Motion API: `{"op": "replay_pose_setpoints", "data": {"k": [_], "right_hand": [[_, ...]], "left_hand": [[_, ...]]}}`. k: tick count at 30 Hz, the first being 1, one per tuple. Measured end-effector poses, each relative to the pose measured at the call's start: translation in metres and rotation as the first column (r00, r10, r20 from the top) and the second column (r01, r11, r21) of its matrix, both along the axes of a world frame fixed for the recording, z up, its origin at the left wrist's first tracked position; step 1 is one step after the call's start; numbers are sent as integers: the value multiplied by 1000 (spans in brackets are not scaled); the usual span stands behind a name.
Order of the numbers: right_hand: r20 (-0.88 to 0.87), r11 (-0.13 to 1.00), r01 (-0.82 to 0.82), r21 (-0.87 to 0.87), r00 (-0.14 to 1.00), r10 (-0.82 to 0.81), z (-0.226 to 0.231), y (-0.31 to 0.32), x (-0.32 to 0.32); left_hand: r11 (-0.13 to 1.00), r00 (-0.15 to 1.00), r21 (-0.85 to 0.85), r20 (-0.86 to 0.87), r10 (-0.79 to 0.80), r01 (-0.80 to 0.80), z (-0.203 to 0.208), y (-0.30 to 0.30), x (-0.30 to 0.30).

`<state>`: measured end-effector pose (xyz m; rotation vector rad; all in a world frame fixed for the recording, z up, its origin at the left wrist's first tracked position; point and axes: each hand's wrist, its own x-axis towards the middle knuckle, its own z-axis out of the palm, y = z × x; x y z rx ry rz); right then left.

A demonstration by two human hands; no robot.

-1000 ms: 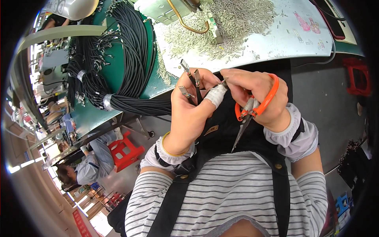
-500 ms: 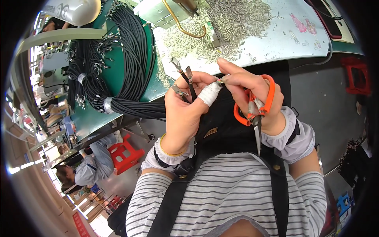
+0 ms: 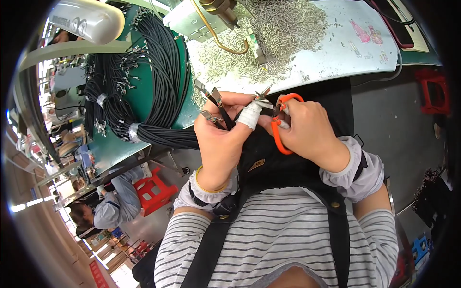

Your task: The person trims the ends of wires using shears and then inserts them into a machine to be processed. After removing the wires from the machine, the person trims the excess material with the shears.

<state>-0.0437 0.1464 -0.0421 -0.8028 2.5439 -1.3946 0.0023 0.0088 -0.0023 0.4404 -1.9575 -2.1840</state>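
Observation:
My left hand [image 3: 217, 149], its thumb wrapped in white tape [image 3: 249, 115], is closed around several black cable ends. Flat metal connectors [image 3: 217, 96] on these cables stick up between the fingers. At the thumb tip the hand pinches one cable end with bared wires [image 3: 261, 95]. My right hand [image 3: 311, 132] grips scissors with orange handles [image 3: 278, 139]. Their dark metal blades point left and lie right beside the pinched wires; whether they touch is too small to tell. Both hands are in front of the black apron [image 3: 297, 168].
A thick bundle of black cables [image 3: 165, 86] lies on the green table [image 3: 108, 144] to the left. Small metal pieces [image 3: 288, 33] are heaped on the white board [image 3: 345, 57] under a machine [image 3: 221, 9]. Red stools [image 3: 153, 192] and a seated person [image 3: 117, 204] are further left.
My right hand has turned the scissors from hanging blades-down in the palm to pointing left at the wires. The left hand has shifted slightly left, still holding the cables.

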Motion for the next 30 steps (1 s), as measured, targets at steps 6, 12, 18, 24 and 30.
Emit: {"op": "replay_pose_setpoints", "data": {"k": [6, 12, 18, 24, 30], "right_hand": [[446, 982, 2, -191, 891, 85, 2, 4, -8], [533, 839, 327, -435, 844, -53, 16, -7, -36], [456, 879, 226, -419, 890, -12, 9, -27, -80], [560, 915, 174, -365, 826, 66, 16, -32, -90], [530, 897, 201, -393, 847, 43, 8, -33, -90]], "left_hand": [[930, 949, 352, 243, -200, 106, -7, -24, -29], [859, 964, 506, 183, -193, 76, -19, -37, -74], [877, 951, 468, 210, -227, 106, -17, -45, -86], [870, 941, 462, 187, -282, 169, -18, -54, -91], [888, 933, 402, 175, -313, 223, -17, -56, -92]]}}
